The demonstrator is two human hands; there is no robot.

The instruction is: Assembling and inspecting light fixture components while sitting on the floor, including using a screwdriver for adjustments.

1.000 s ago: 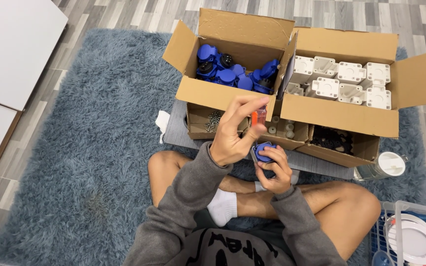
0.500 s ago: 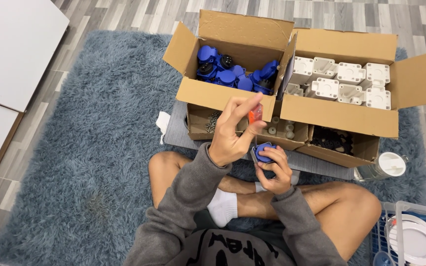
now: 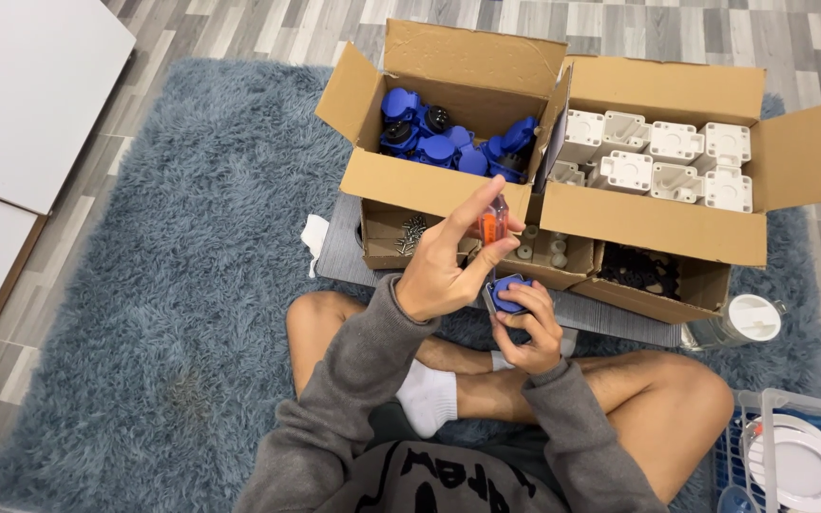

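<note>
Blue plastic part (image 3: 507, 293) under an orange-handled screwdriver (image 3: 493, 224).
Right hand (image 3: 529, 328) fingers clasp the part; left hand (image 3: 448, 261) fingertips pinch the upright handle above it.

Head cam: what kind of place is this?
Probably a room in a home used for piecework, not a workshop. The person sits cross-legged on a shaggy blue-grey rug over a wood-look floor, with open cardboard boxes of blue parts and white parts set out in front.
</note>
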